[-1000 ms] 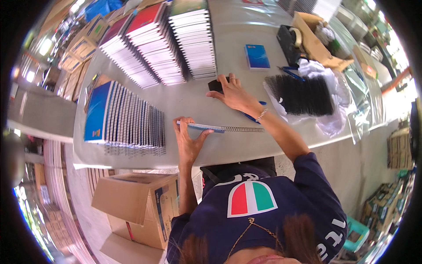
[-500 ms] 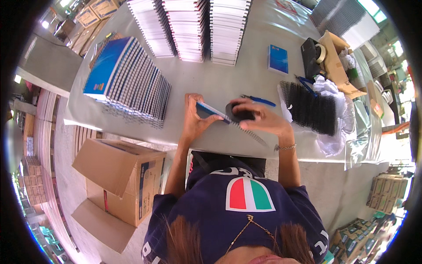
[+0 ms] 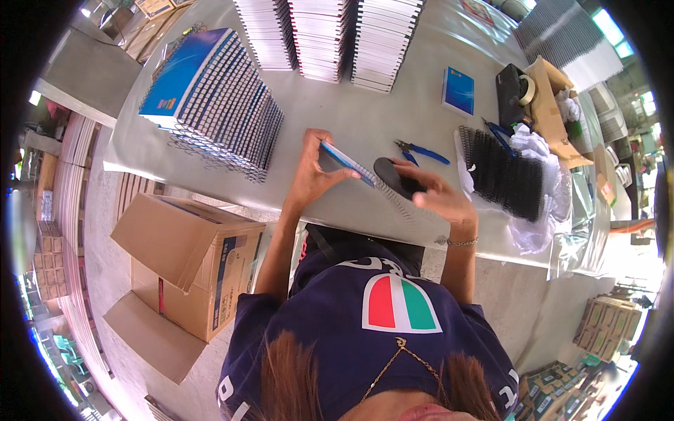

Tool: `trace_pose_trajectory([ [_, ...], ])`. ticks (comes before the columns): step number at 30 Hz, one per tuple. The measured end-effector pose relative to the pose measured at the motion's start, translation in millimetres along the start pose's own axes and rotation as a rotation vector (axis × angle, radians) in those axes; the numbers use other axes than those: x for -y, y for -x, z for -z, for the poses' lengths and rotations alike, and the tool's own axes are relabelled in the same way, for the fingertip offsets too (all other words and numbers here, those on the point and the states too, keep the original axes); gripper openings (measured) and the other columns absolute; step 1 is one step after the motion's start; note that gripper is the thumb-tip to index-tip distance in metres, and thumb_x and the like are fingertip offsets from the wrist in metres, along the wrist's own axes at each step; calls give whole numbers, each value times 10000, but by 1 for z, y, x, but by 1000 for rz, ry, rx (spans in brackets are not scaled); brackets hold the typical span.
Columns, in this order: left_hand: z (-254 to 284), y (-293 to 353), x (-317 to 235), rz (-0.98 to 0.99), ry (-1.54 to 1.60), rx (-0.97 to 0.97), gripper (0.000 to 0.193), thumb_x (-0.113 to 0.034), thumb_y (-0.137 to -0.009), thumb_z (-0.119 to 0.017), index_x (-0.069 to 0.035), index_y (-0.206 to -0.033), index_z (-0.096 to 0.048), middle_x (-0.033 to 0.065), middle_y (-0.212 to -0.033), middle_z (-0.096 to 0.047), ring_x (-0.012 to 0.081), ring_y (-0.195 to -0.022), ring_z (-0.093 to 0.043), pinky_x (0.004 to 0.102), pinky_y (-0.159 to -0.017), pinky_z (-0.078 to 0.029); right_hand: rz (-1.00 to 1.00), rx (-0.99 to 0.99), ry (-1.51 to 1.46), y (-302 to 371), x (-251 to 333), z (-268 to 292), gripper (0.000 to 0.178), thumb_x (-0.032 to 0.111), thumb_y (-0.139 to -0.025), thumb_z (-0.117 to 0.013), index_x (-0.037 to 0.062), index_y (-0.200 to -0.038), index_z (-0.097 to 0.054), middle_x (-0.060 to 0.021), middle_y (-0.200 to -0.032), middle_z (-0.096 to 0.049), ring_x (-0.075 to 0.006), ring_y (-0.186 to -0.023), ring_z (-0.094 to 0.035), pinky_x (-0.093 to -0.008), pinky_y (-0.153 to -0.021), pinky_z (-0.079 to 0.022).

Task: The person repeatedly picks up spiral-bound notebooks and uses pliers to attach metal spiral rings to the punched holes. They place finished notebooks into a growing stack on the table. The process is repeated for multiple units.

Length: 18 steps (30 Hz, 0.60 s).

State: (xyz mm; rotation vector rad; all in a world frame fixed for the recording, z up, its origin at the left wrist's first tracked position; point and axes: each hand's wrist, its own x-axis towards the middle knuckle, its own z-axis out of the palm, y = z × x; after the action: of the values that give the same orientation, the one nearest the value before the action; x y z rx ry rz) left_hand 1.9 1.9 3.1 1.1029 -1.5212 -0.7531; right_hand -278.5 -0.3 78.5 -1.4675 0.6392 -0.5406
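Observation:
My left hand grips a thin blue notebook on edge above the table, its thumb and fingers pressing the covers. A spiral binding coil trails from the notebook's near right end, its loose tail blurred. In my right hand is a black oval pad-like thing, its flat side close to the coil; whether it touches the coil I cannot tell. Beyond that hand, blue-handled cutting pliers lie on the table. A tall stack of blue spiral notebooks stands to the left.
Three tall piles of white-paged books rise at the far side. On the right are a single blue notebook, black coils beside crumpled paper, a tape dispenser and a torn carton. An open cardboard box sits below the table's left edge.
My right hand and the black pad have drawn slightly right, and the pad is tilted differently. The pliers show more fully. The whole view has shifted a little.

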Motion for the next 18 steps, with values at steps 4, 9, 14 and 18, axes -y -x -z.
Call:
trace_pose_trajectory([
  [4, -2, 0, -8, -95, -156, 48, 747, -245, -558, -972, -81, -1077, -460, 103, -1048, -452, 276, -1028, -488, 369, -896, -440, -177, -117, 55, -5, 8, -8, 801, 465, -757, -834, -51, -1320, -590, -161, -1384, -503, -200, -1219, -500, -327, -1009, -409],
  [9, -4, 4, -2, -30, -100, 70, 839, -246, -550, -978, -71, -1168, -439, 99, -1119, -452, 252, -1055, -484, 368, -918, -439, -73, -79, 145, 0, -3, -2, 678, 481, -762, -830, 46, -1255, -665, -87, -1259, -568, -176, -1138, -540, -303, -909, -455],
  [14, -5, 2, 0, -42, 3, 44, 1092, -249, -550, -984, -74, -1375, -290, 87, -1193, -425, 224, -1057, -454, 357, -938, -425, -123, -141, 253, -5, 12, -11, 691, 525, -719, -842, 63, -1212, -699, -117, -1348, -555, -200, -1220, -519, -355, -1005, -405],
  [18, -4, 7, 1, 51, 73, 65, 1173, -253, -532, -995, -81, -1413, -239, 75, -1126, -396, 213, -1019, -437, 337, -925, -412, -8, -31, 45, 0, 14, -16, 758, 572, -668, -854, 56, -1203, -705, -124, -1371, -538, -247, -1229, -512, -366, -1051, -379],
])
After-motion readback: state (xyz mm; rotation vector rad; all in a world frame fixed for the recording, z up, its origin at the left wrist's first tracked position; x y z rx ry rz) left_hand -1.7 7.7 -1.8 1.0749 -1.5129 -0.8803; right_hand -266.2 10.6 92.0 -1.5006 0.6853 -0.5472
